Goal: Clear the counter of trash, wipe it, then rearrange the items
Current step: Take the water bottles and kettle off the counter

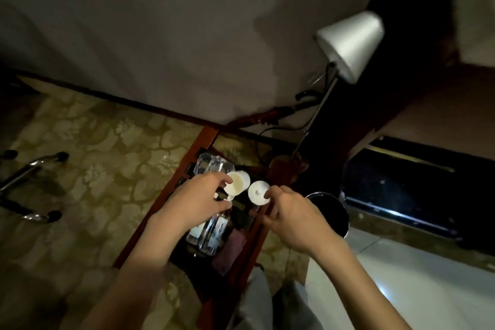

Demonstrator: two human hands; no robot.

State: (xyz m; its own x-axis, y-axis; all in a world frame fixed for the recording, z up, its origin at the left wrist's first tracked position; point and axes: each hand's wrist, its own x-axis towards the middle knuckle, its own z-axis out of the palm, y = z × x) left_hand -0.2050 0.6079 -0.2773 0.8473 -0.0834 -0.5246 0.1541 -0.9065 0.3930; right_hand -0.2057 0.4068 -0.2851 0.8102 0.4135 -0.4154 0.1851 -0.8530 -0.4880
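Observation:
A narrow counter with a red-brown wooden frame (206, 139) and dark top runs away from me. My left hand (198, 195) holds a white cup (237, 182), tilted on its side with its opening facing me. My right hand (288, 211) pinches the rim of a white lid (257, 191) with a small knob, just right of the cup. Clear plastic water bottles (211, 230) lie on the counter under my left wrist. A clear glass tray or ashtray (211, 166) sits at the far end.
A dark round bin (329, 211) stands right of the counter, near my right hand. A floor lamp with a white shade (351, 43) and cables rise behind. A chrome chair base (26, 171) rests on the patterned carpet at left. White tile floor lies at lower right.

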